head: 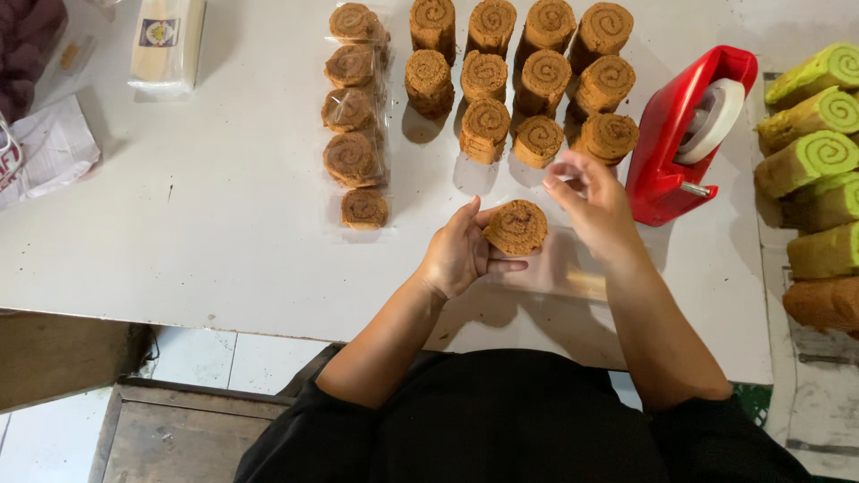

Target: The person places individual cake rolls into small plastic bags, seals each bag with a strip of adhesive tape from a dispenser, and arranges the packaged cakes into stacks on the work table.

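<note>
My left hand [458, 253] cups a round brown swirled cake-roll slice [516, 226] near the middle of the white table [224, 224]. My right hand [595, 207], fingers loosely curled, pinches a clear plastic wrapper [559, 268] just right of it, beside the red tape dispenser [680, 134].

the cake slice [515, 227] is round and brown, with a darker swirl on its flat face. it is held up off the white table, tipped so the swirl faces up. the left hand [458, 253] holds it from the left side. a clear plastic bag [559, 268] lies flat on the table just under it.
</note>
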